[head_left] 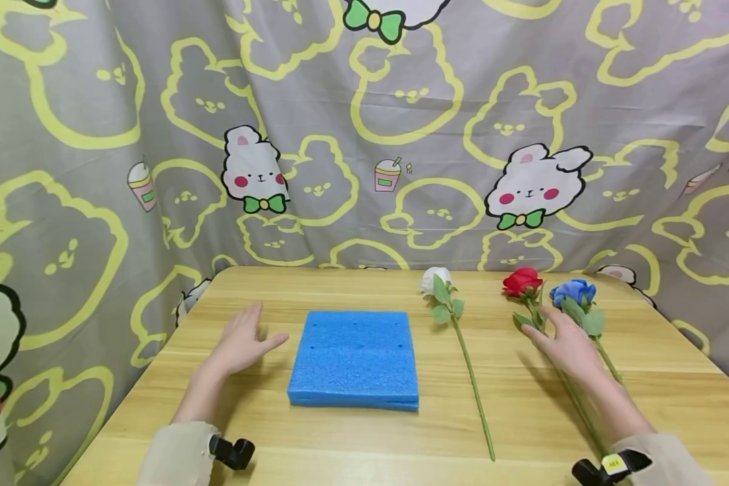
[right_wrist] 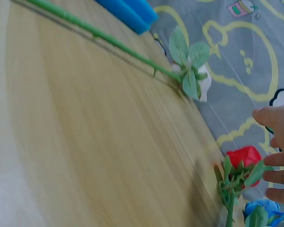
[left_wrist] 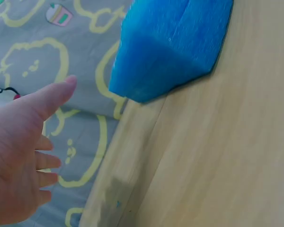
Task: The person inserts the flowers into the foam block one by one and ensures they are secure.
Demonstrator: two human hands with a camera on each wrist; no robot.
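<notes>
Left hand (head_left: 238, 343) and right hand (head_left: 570, 347) spread, the red rose (head_left: 522, 281) looks light, soft-petalled, best held by its stiffer stem (head_left: 583, 413).

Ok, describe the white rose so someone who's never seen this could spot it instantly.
On the wooden table, as the head camera sees it, the blue foam block lies left of centre. To its right lies the white rose. White petals set it apart from the red rose and the blue rose farther right.
</notes>
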